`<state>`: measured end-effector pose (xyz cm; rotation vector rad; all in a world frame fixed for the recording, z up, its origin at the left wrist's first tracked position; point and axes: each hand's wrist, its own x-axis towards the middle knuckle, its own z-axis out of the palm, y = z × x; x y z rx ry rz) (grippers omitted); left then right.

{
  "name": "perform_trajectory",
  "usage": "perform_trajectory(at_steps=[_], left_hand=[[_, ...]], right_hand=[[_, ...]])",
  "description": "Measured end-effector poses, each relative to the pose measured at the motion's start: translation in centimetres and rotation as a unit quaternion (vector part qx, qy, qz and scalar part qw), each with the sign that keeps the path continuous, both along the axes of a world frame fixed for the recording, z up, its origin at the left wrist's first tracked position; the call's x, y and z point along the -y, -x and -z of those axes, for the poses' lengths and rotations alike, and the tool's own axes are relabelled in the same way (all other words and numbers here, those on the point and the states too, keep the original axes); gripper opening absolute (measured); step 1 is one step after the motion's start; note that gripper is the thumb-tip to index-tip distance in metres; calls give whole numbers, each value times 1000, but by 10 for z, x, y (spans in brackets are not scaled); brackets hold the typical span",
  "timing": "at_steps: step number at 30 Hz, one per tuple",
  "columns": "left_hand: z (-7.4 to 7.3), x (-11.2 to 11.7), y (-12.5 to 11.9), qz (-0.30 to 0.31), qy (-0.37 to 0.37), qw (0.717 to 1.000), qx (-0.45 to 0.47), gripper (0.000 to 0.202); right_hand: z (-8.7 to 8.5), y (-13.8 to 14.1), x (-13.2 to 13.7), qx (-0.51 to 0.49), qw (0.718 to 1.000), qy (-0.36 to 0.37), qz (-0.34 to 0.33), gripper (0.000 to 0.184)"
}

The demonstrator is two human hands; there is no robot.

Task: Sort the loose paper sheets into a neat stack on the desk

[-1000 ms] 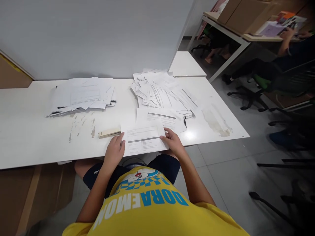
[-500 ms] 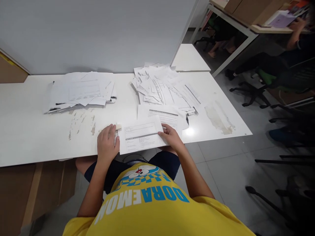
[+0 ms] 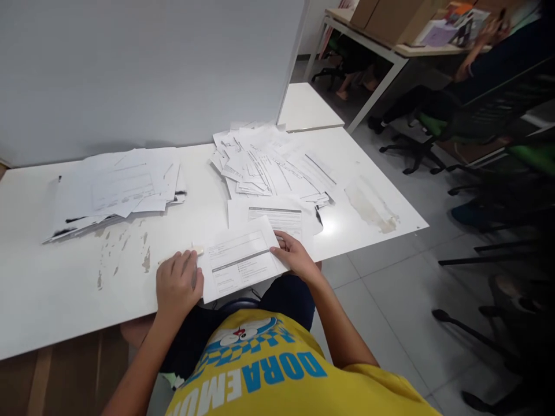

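A printed paper form lies slanted at the table's front edge, its near edge reaching past it. My right hand pinches the form's right side, thumb on top and fingers beneath. At the form's left edge, my left hand is curled palm down over a small beige piece. Only an end of that piece sticks out past the fingers, so its kind is unclear. Another printed sheet lies just behind the form, partly covered by it.
A messy heap of papers lies behind the sheets, and a flatter paper stack lies at the left. A grey partition rises behind the white table. At right, a seated person works at another desk.
The view has turned, so the table appears tilted and shifted left and lower. Both hands keep their places at the form; the right still pinches it.
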<state>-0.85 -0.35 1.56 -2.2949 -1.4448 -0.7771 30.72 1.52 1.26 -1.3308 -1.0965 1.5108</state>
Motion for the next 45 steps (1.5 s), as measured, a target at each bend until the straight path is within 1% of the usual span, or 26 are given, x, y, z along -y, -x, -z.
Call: perform_trajectory(at_steps=[3, 5, 7, 8, 10, 12, 13, 15, 16, 18, 20, 22, 24, 26, 28, 29, 31, 33, 35, 36, 37, 38, 40, 42, 44, 45], left_hand=[[1, -1, 0, -15, -21, 1000, -12, 44], [1, 0, -2, -21, -31, 999, -9, 47], [1, 2, -3, -22, -42, 999, -2, 49], [1, 4, -3, -21, -45, 999, 2, 50], [1, 8, -3, -24, -46, 999, 15, 55], [1, 11, -3, -38, -53, 997, 35, 63], [2, 12, -4, -50, -55, 996, 47, 67], [5, 14, -4, -76, -49, 994, 68, 71], [6, 14, -4, -84, -38, 993, 75, 72], [10, 13, -4, -91, -8, 993, 81, 71], [13, 12, -3, -93, 16, 992, 81, 71], [16, 11, -2, -95, 30, 992, 74, 71], [19, 10, -1, -95, 31, 993, 69, 71], [22, 9, 0, -91, 25, 993, 68, 71], [23, 7, 2, -87, 22, 993, 75, 72], [24, 6, 2, -85, 23, 993, 79, 72], [23, 4, 3, -80, 28, 993, 87, 71], [20, 2, 4, -71, 36, 992, 96, 71], [17, 2, 4, -63, 44, 991, 105, 71], [15, 3, 3, -61, 43, 991, 111, 72], [13, 5, 2, -59, 37, 991, 117, 72], [11, 6, -2, -54, 28, 991, 121, 72], [6, 10, -16, -16, 9, 991, 129, 70], [1, 7, -39, 75, 22, 988, 133, 66], [-2, -5, -67, 173, 85, 970, 149, 61], [-2, -14, -80, 195, 129, 957, 170, 59]], right_hand=[[0, 3, 1, 22, 1000, -19, -10, 49], [-9, 3, 2, 102, 993, -51, -8, 47], [-29, 3, -1, 208, 972, -111, -8, 45], [-42, 2, -4, 250, 957, -146, -16, 45], [-74, 2, -16, 290, 931, -216, -43, 46], [-104, 8, -40, 289, 916, -270, -63, 45], [-115, 15, -57, 276, 914, -289, -64, 45], [-127, 39, -100, 221, 924, -308, -55, 45], [-128, 56, -124, 181, 933, -306, -49, 46], [-122, 100, -172, 121, 950, -285, -45, 48], [-110, 149, -212, 119, 949, -282, -71, 49], [-97, 195, -238, 156, 942, -278, -105, 48], [-88, 233, -250, 228, 934, -247, -121, 43], [-84, 258, -252, 275, 924, -233, -129, 38], [-83, 268, -249, 295, 919, -231, -121, 39], [-84, 267, -247, 301, 919, -230, -111, 42], [-88, 248, -244, 316, 914, -234, -95, 49], [-94, 207, -238, 328, 906, -250, -95, 49], [-99, 145, -223, 341, 897, -260, -105, 41], [-100, 110, -209, 352, 894, -256, -105, 37], [-100, 74, -191, 384, 880, -258, -106, 34], [-98, 40, -168, 417, 869, -251, -89, 33], [-87, -19, -113, 477, 849, -225, -9, 36], [-64, -57, -57, 509, 836, -183, 90, 40], [-35, -73, -11, 480, 847, -133, 182, 52], [-21, -74, 6, 455, 857, -118, 211, 57]])
